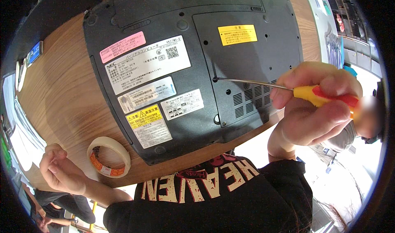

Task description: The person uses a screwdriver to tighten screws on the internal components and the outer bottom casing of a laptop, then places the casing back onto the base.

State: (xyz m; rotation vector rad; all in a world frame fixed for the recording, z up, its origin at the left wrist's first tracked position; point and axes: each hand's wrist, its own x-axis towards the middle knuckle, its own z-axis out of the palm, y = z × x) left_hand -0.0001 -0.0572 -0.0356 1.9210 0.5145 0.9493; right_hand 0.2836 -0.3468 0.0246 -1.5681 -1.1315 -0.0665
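Observation:
A black laptop (185, 126) lies upside down on the wooden table, its labelled underside up. My right hand (317, 109) is closed around the yellow and red handle of a screwdriver (263, 82). The thin metal shaft slants left, and its tip is at a screw hole (214, 80) on the edge of a cover panel (247, 60). Whether the tip sits in a screw head is too small to tell. At the table's left, my left hand (59, 169) rests with its fingers loosely curled together and nothing visible in it. A roll of tape (93, 144) lies beside that hand.
The wooden table (61, 97) extends to the left of the laptop. A small blue box (35, 52) and papers (24, 130) are near its left side. Behind my right hand, a person's head and shoulder (345, 138) show. Another person's arms (45, 216) appear at lower left.

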